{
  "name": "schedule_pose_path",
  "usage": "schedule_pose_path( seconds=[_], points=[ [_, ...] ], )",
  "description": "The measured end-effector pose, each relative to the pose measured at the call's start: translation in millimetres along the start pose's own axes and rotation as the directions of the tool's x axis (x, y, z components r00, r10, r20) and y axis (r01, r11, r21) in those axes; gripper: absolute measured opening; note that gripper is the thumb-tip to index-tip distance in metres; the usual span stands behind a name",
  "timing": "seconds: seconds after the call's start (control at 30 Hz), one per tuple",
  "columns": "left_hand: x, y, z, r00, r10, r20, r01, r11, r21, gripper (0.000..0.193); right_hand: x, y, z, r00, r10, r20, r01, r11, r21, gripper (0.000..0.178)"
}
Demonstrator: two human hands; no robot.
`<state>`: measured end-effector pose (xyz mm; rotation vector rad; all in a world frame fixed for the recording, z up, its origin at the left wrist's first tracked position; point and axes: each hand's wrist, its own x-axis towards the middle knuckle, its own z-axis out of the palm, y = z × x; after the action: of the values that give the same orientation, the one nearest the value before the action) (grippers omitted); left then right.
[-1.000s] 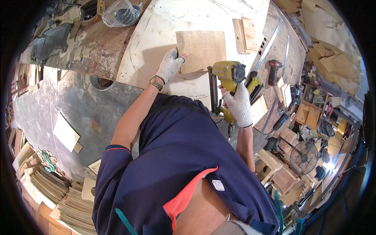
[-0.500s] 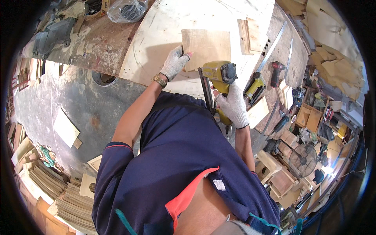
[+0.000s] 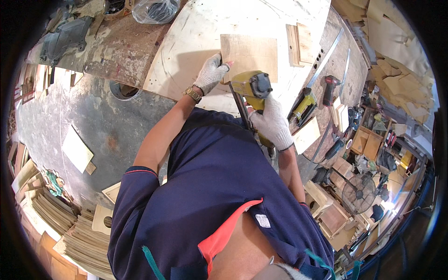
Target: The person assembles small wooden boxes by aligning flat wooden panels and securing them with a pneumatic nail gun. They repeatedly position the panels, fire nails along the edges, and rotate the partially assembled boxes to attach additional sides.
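Observation:
My left hand [image 3: 212, 73], in a white knit glove, grips the left edge of a thin square wooden panel [image 3: 252, 53] on the white worktop [image 3: 179, 60]. The fingertips lie along the panel's side. In my gloved right hand [image 3: 273, 123] is a yellow nail gun [image 3: 247, 86], held by its handle. Its head hangs over the panel's near edge and hides the near corner. Its long dark magazine slants down toward my body. Whether the nose touches the wood cannot be made out.
Two wooden strips [image 3: 298, 44] lie right of the panel. Further right are a second yellow nail gun [image 3: 305, 102], a red and black drill [image 3: 330, 88] and a metal ruler [image 3: 326, 56]. A plastic bag [image 3: 155, 10] sits far left. Stacked boards [image 3: 88, 247] stand low left; a fan [image 3: 358, 192] stands right.
The nail gun and my right hand have shifted left, toward the panel's near left corner, and the gun has tilted. My left hand stays at the panel's edge.

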<state>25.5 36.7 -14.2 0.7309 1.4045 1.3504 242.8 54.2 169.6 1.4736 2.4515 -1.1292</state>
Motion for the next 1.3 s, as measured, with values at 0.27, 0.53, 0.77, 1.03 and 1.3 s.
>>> schedule_pose_path(
  seconds=[0.27,0.53,0.77,1.03,1.3],
  points=[
    [-4,-11,-21,0.923,-0.342,-0.174,0.292,0.920,-0.261,0.037,-16,6,-29,0.973,0.227,-0.042,-0.212,0.951,0.225,0.042],
    [-84,-16,-9,0.604,-0.366,0.708,0.760,0.530,-0.375,0.037,16,86,6,0.859,0.288,-0.422,-0.403,0.890,-0.213,0.096],
    [-42,32,-40,0.996,-0.020,-0.084,0.062,0.843,0.534,0.044,4,133,64,0.912,0.328,-0.244,-0.377,0.907,-0.189,0.103],
    [73,29,-79,0.969,0.235,0.078,-0.141,0.267,0.953,0.063,11,113,64,0.986,0.123,-0.113,-0.108,0.985,0.134,0.040],
    [46,41,-83,0.980,-0.192,-0.059,0.174,0.662,0.729,0.061,26,104,49,0.910,0.266,-0.316,-0.300,0.952,-0.064,0.057]
  ],
)
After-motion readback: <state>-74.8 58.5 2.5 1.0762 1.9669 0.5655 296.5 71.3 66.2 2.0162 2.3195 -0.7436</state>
